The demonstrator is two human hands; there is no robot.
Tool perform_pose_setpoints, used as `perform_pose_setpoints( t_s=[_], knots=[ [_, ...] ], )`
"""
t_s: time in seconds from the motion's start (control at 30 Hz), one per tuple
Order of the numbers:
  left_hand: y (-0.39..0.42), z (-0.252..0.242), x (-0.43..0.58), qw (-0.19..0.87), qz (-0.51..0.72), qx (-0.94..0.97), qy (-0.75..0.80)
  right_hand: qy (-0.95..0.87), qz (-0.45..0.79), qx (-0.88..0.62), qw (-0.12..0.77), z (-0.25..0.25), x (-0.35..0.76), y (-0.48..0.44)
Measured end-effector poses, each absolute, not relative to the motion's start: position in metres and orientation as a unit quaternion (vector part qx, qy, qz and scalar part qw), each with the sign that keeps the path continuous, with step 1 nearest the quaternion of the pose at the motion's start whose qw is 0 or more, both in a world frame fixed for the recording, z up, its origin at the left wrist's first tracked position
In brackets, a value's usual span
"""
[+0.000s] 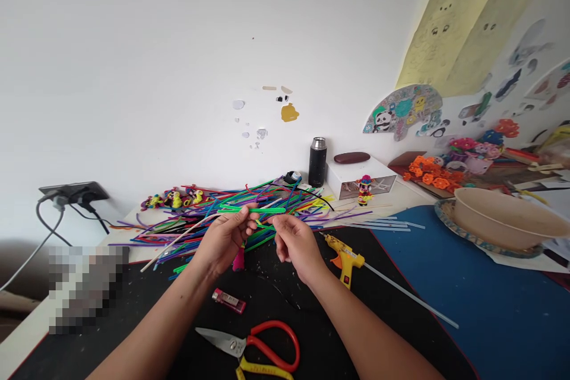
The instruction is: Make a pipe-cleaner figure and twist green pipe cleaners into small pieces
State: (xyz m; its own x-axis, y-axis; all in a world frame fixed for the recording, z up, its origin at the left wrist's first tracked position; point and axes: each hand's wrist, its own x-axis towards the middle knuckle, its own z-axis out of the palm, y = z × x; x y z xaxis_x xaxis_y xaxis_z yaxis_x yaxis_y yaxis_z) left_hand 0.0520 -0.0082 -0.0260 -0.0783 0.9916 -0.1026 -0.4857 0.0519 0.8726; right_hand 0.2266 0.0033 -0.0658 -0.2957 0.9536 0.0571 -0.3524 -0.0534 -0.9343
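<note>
Centrally, left hand and right hand, each grip pinching green pipe cleaner, open black mat below.

The left hand gripped a green pipe cleaner, the right hand curled just beside it. Scissors lay at six o'clock and a glue gun at four.

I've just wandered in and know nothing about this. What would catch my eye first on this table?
The bright heap of coloured craft stems spread across the back of the table, straight ahead. Just in front of it, the left hand pinches a green stem with the right hand close beside. Red-handled scissors lie nearest, and a yellow glue gun sits right of the hands.
</note>
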Motion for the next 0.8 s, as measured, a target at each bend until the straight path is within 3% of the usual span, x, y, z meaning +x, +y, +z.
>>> perform_pose_setpoints(
  t_s=[0.33,0.8],
  knots=[
    [-0.015,-0.042,0.068,0.639,0.560,0.341,0.401,-0.424,0.659,-0.330,0.527,-0.066,0.224,0.002],
    [-0.015,-0.028,0.058,0.587,0.584,0.376,0.416,-0.422,0.652,-0.341,0.529,-0.065,0.225,0.004]
  ],
)
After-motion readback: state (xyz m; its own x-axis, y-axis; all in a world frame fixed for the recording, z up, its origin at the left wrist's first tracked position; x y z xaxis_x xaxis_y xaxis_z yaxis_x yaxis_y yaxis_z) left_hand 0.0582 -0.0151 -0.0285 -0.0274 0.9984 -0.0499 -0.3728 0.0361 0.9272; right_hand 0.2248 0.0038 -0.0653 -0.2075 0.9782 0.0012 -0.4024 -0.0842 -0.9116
